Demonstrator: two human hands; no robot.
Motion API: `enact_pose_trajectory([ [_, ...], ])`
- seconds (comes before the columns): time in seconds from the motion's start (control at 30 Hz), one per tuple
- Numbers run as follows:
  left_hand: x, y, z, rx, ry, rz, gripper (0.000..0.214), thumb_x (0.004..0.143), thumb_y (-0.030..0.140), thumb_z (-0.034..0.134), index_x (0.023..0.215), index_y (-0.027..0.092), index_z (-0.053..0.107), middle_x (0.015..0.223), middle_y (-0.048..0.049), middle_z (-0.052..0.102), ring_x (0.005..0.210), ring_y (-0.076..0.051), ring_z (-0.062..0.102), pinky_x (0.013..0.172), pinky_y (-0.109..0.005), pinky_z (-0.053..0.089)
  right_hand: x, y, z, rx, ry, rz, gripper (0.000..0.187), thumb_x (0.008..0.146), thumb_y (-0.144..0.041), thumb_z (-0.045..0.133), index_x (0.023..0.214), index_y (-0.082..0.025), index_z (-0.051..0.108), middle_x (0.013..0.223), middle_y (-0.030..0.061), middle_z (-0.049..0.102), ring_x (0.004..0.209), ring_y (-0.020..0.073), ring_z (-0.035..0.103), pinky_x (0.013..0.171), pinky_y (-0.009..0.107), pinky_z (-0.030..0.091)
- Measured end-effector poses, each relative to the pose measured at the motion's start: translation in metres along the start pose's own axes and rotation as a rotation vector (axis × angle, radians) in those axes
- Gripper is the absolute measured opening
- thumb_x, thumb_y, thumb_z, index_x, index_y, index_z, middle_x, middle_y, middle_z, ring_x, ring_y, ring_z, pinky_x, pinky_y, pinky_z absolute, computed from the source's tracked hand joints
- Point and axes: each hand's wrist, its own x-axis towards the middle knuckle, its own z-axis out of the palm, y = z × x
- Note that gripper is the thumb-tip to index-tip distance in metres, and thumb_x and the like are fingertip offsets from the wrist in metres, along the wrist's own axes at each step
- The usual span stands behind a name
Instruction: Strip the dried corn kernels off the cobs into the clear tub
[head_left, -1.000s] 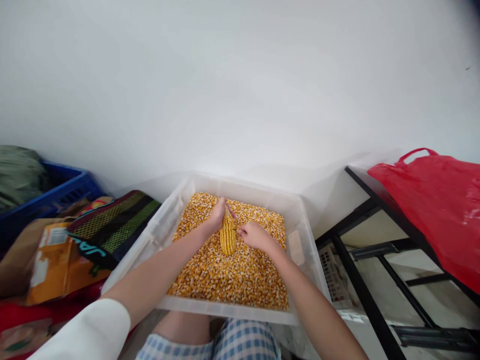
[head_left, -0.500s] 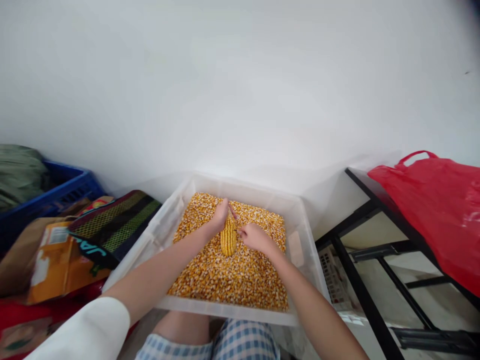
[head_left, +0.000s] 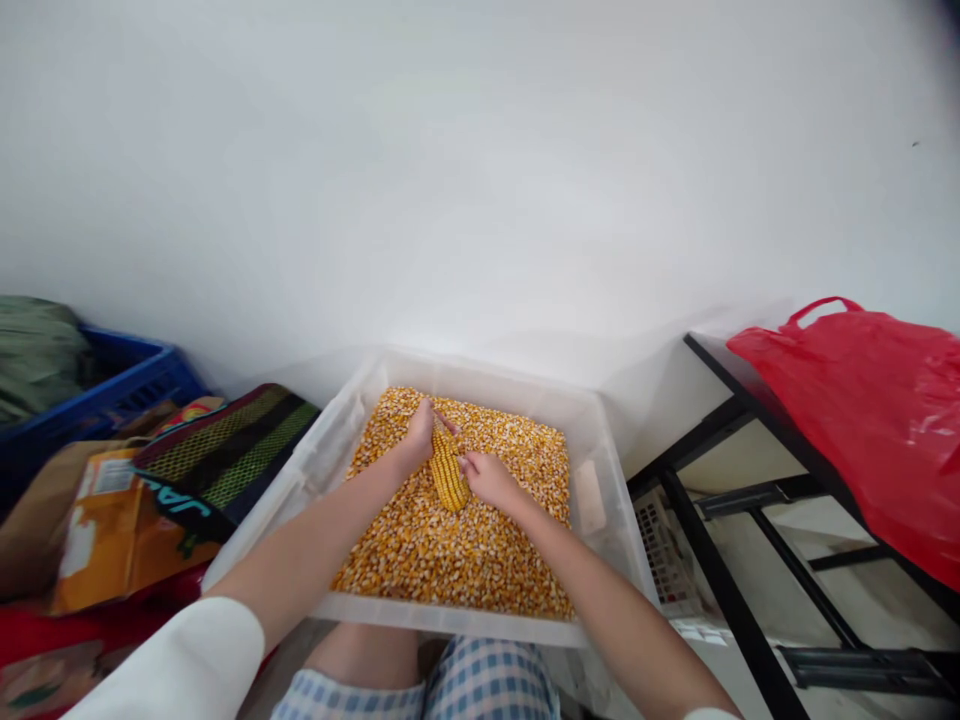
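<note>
My left hand (head_left: 422,435) is wrapped around the upper end of a yellow corn cob (head_left: 448,472), which slants down to the right over loose kernels. The cob is still covered in rows of kernels on the side I see. At its right side my right hand (head_left: 489,478) is closed, fingertips against the cob's middle. What those fingers pinch, if anything, is too small to make out. Beneath both hands, loose corn kernels (head_left: 450,560) spread thickly across a translucent plastic bin (head_left: 517,628).
On the left are a blue crate (head_left: 142,375), a mesh bag (head_left: 240,440) and an orange cardboard box (head_left: 127,530). A black metal frame (head_left: 712,560) stands on the right, with a red plastic bag (head_left: 862,400) on top. Behind the bin rises a white wall (head_left: 480,180).
Both hands and the cob have shifted slightly left. The cob has tilted from nearly upright in view to slanting, its lower end now toward the right.
</note>
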Motion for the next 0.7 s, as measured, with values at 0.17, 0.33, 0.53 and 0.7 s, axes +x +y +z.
enact_pose_trajectory([
  [0.17, 0.001, 0.001, -0.001, -0.028, -0.036, -0.062, 0.029, 0.072, 0.043, 0.034, 0.056, 0.021, 0.044, 0.041, -0.0068, 0.052, 0.042, -0.021, 0.053, 0.044, -0.030, 0.043, 0.000, 0.008, -0.010, 0.010, -0.046, -0.010, 0.031, 0.088, -0.028, 0.037, 0.079, -0.014, 0.063, 0.074, 0.0041, 0.063, 0.062, 0.0097, 0.049, 0.055, 0.020, 0.026],
  [0.33, -0.003, 0.003, 0.001, -0.040, -0.057, -0.040, 0.025, 0.072, 0.040, 0.036, 0.058, 0.021, 0.044, 0.040, -0.0044, 0.051, 0.042, -0.019, 0.053, 0.044, -0.029, 0.043, -0.001, 0.010, -0.017, 0.006, -0.080, -0.018, 0.031, 0.087, -0.028, 0.037, 0.079, -0.013, 0.064, 0.073, 0.0038, 0.063, 0.060, 0.0087, 0.047, 0.054, 0.019, 0.025],
  [0.53, -0.010, 0.006, 0.004, -0.028, -0.068, -0.016, 0.024, 0.072, 0.039, 0.035, 0.059, 0.020, 0.044, 0.039, -0.0032, 0.050, 0.042, -0.019, 0.053, 0.045, -0.028, 0.043, -0.003, 0.007, -0.024, -0.009, -0.106, -0.027, 0.030, 0.086, -0.029, 0.039, 0.078, -0.013, 0.064, 0.071, 0.0029, 0.062, 0.059, 0.0085, 0.045, 0.054, 0.019, 0.024],
  [0.7, -0.012, 0.004, 0.009, -0.001, -0.095, -0.005, 0.024, 0.071, 0.039, 0.035, 0.063, 0.019, 0.047, 0.039, -0.0031, 0.049, 0.041, -0.019, 0.053, 0.043, -0.028, 0.041, -0.005, 0.006, -0.030, -0.026, -0.119, -0.053, 0.030, 0.084, -0.028, 0.039, 0.075, -0.013, 0.064, 0.068, 0.0023, 0.062, 0.057, 0.0081, 0.043, 0.054, 0.020, 0.024],
])
